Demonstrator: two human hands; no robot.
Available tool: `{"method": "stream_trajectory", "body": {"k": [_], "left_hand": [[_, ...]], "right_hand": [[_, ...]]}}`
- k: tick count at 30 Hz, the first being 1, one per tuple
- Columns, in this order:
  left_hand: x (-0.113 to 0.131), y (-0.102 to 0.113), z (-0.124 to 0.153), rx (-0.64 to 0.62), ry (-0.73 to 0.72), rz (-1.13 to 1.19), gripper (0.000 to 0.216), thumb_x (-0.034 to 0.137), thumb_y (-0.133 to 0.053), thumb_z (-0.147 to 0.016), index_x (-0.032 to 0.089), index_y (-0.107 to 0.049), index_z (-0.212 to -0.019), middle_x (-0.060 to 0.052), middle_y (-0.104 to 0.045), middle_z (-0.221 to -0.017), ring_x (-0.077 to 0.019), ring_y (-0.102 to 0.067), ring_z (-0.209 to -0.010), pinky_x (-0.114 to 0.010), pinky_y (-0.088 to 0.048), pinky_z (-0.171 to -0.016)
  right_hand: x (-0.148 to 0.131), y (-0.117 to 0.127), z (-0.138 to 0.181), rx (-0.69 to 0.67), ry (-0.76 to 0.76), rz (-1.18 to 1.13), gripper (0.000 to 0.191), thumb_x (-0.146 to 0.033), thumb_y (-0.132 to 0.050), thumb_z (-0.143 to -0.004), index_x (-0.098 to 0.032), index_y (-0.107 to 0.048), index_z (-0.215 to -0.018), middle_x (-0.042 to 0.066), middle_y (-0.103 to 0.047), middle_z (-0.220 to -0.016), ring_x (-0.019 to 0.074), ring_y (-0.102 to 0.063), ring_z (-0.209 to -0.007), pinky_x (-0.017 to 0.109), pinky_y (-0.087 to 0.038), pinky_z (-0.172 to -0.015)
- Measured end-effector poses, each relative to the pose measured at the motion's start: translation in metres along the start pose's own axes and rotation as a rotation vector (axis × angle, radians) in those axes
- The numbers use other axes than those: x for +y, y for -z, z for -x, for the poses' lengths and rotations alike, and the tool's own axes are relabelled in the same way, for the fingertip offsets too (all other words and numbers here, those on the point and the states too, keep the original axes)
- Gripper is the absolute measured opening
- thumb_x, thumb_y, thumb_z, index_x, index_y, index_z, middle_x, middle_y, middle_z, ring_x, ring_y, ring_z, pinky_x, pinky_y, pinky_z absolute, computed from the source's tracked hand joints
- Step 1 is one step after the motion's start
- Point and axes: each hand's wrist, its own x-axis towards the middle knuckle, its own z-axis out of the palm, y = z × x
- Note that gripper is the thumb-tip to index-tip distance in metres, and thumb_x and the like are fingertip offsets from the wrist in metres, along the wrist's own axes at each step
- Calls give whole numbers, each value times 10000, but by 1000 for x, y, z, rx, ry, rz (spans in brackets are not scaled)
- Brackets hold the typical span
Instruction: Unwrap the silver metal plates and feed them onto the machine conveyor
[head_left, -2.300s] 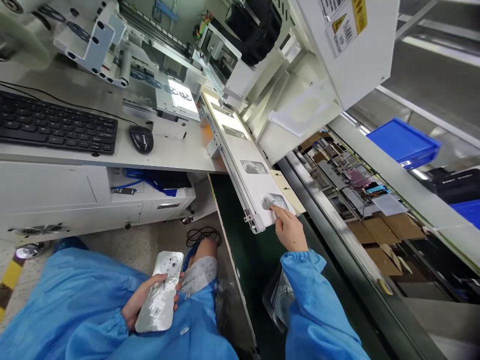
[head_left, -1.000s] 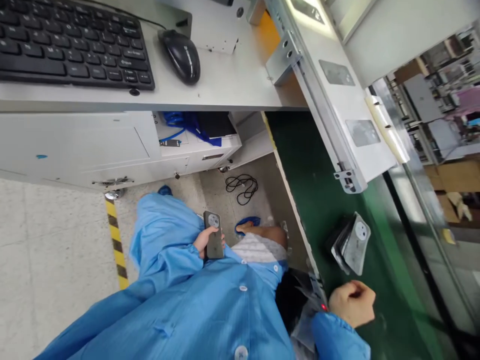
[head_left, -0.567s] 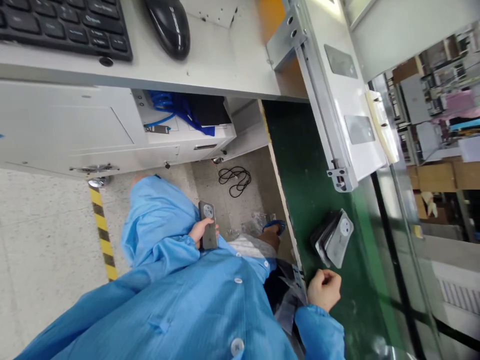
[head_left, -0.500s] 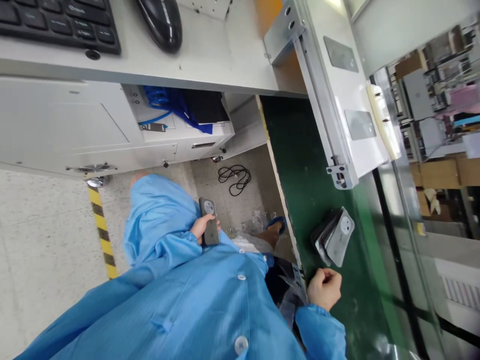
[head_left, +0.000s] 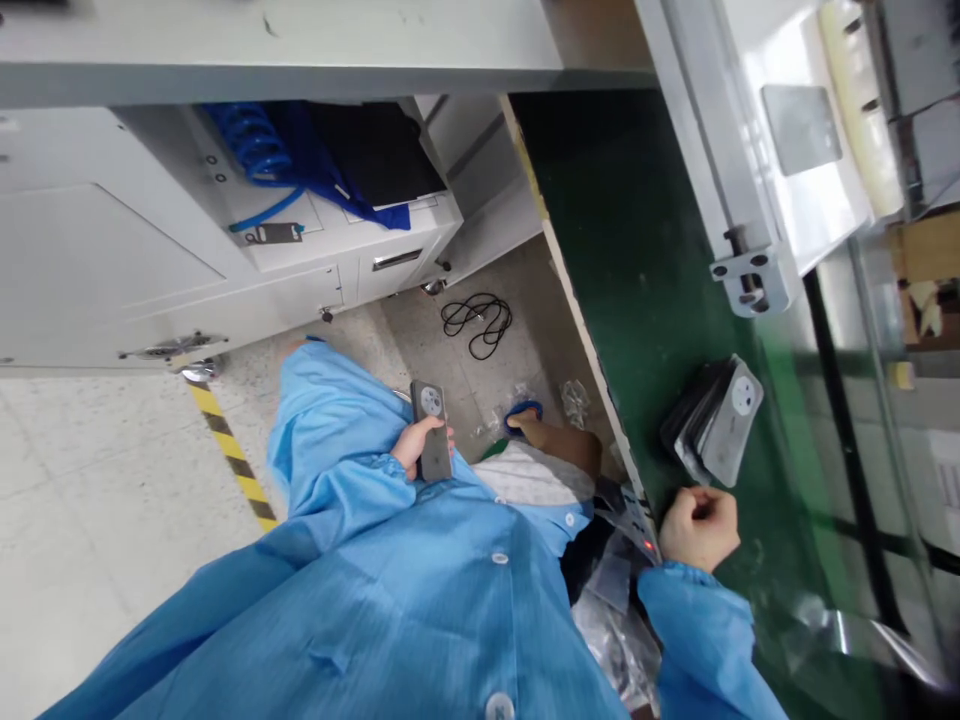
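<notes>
Blue coat (head_left: 420, 610): fills the foreground, its folds spread across my lap.
Left hand (head_left: 414, 447): low over the lap, probably because the forearm can rest there. My grip is closed around a dark grey phone (head_left: 436, 455), thumb across its upturned face, fingertips showing past the far long edge.
Phone: in my left hand, tilted slightly, round camera cluster at the end away from me. I judge it is held this way to keep that face in view.
Right hand (head_left: 699, 528): seems to rest near the edge of the green table (head_left: 622, 240), perhaps just for support. This grip is a loose fist, fingers curled in, thumb meeting the forefinger around a small dark hollow. No object shows in it; the palm is hidden.
Stack: several phone-shaped pieces (head_left: 726, 430), fanned on the green table just beyond the right hand, likely there for easy reach. Whether knuckles touch it, I can't say. The top piece is grey with a pale camera disc.
White track (head_left: 823, 205): juts above the table beyond the stack, a flat grey sheet (head_left: 802, 130) lying on it.
Floor: a looped black cable (head_left: 478, 325).
Cabinet: a blue coiled hose (head_left: 249, 142) on its shelf.
</notes>
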Motion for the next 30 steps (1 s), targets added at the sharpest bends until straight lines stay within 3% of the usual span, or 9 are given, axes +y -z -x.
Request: {"method": "stream_trajectory", "body": {"k": [8, 18, 23, 30], "left_hand": [[3, 12, 3, -50, 17, -46, 264, 355, -590, -977, 145, -638, -1131, -31, -704, -951, -133, -659, -722, -303, -571, -677], [0, -15, -12, -79, -4, -94, 215, 313, -616, -965, 143, -659, -1089, -1, -707, -847, -111, -637, -624, -268, -550, -606], [3, -14, -3, -81, 6, -145, 184, 298, -594, -974, 137, -648, -1043, 15, -691, -787, -98, -622, -565, -242, -542, -552], [1, -7, 16, -64, -3, -275, 218, 163, -551, -888, 134, -613, -1094, -36, -736, -728, -179, -731, -593, -263, -582, -572]], "right_hand": [[-2, -1, 4, 89, 30, 48, 65, -247, -514, -701, -206, -520, -750, -18, -476, -625, 158, -442, -563, 309, -371, -603], [-4, 1, 3, 75, 14, 25, 109, -302, -515, -711, -203, -538, -749, -20, -491, -615, 150, -452, -565, 293, -375, -604], [-6, 6, 3, 29, -16, -21, 137, -338, -513, -739, -205, -540, -757, -16, -518, -617, 151, -483, -567, 285, -400, -613], [1, 8, 2, -20, 2, -93, 131, -331, -516, -807, -203, -547, -809, -4, -569, -681, 148, -517, -608, 272, -417, -630]]}}
